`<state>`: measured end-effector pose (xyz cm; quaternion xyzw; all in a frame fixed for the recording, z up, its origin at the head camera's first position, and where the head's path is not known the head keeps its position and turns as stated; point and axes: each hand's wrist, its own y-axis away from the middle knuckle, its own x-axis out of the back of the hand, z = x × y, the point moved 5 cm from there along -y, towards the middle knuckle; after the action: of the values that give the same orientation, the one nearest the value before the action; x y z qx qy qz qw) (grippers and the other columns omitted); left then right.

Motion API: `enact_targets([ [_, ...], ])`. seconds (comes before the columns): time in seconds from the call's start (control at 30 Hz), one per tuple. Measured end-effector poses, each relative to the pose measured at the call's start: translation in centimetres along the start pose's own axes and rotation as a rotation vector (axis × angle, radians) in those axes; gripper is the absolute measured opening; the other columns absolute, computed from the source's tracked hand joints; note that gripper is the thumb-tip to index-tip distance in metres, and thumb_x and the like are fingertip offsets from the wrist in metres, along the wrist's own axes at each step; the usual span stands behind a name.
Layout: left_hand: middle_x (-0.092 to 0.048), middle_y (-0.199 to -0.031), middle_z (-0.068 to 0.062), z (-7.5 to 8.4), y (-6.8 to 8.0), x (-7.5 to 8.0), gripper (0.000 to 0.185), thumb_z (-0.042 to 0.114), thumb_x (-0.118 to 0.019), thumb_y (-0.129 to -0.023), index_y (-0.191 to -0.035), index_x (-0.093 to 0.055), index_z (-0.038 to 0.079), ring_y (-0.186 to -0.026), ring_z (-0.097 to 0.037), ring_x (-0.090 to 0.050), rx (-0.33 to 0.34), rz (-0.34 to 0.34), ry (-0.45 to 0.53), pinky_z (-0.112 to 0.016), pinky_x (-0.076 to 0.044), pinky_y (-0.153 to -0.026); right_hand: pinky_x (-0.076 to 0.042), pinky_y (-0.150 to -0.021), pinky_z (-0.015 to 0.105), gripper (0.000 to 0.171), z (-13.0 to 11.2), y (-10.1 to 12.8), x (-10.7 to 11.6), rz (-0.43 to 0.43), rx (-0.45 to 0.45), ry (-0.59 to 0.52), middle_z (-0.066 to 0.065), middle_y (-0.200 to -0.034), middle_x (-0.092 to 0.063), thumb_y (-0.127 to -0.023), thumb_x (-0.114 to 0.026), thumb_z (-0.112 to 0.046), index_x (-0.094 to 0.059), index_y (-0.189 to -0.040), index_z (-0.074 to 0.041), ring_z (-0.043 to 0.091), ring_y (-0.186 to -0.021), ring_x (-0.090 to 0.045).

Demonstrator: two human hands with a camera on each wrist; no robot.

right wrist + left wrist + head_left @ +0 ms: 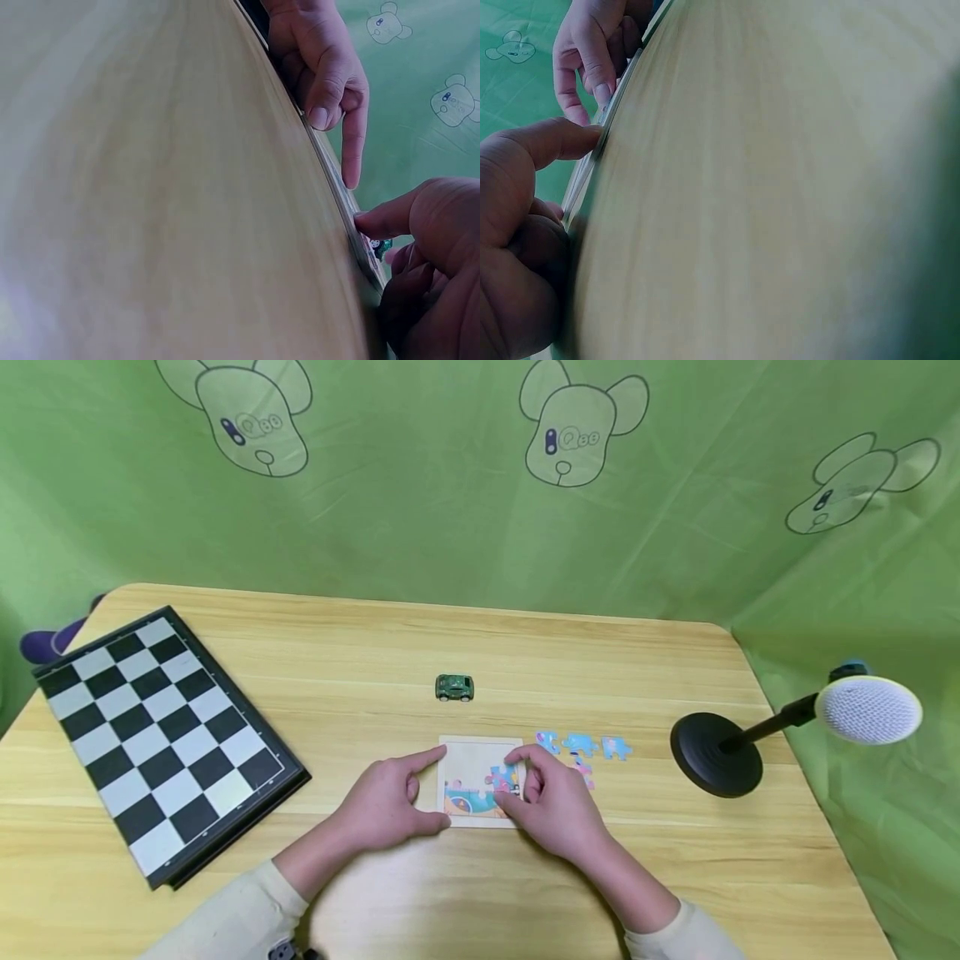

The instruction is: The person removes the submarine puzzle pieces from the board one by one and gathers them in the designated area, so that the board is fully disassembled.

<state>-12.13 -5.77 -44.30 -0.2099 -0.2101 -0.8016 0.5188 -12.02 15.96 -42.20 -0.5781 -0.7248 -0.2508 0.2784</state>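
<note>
A small square puzzle board (pixel 468 760) lies on the wooden table (pixel 525 643) near its front edge, with a few coloured pieces fitted along its lower part. My left hand (pixel 438 787) braces the board's left edge: the index finger (pixel 581 139) reaches the top-left corner and the thumb lies at the bottom-left. My right hand (pixel 510 777) pinches a blue and pink puzzle piece (pixel 502 778) on the board's right side between index finger (pixel 375 219) and thumb. Several loose pieces (pixel 581 745) lie just right of the board.
A black and white chessboard (pixel 157 735) lies at the table's left. A green toy car (pixel 454 687) stands behind the puzzle board. A black round-based stand (pixel 716 752) with a white head (pixel 868 710) is at the right. Green cloth hangs behind.
</note>
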Motion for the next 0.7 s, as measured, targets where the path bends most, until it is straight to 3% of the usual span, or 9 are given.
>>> enact_targets([
  [0.27, -0.034, -0.05, 0.01, -0.03, 0.06, 0.01, 0.09, 0.027, -0.09, -0.069, -0.147, -0.05, 0.007, -0.043, -0.004, -0.028, -0.003, -0.002, 0.008, -0.026, -0.028, -0.044, -0.04, -0.055, 0.03, 0.029, 0.15, -0.01, -0.14, -0.02, -0.05, 0.026, -0.004, -0.059, -0.045, -0.082, -0.084, -0.019, -0.065, -0.103, -0.012, 0.011, -0.05, -0.042],
  [0.7, -0.034, -0.051, 0.01, 0.02, 0.06, 0.08, 0.089, 0.027, -0.09, -0.07, -0.147, -0.05, 0.008, -0.044, -0.004, -0.028, 0.003, -0.002, 0.009, -0.026, -0.028, -0.044, -0.043, -0.059, 0.03, 0.027, 0.32, 0.29, -0.1, -0.047, -0.007, -0.068, -0.006, -0.059, -0.042, -0.084, -0.084, -0.024, -0.065, -0.1, -0.013, 0.01, -0.051, -0.041],
])
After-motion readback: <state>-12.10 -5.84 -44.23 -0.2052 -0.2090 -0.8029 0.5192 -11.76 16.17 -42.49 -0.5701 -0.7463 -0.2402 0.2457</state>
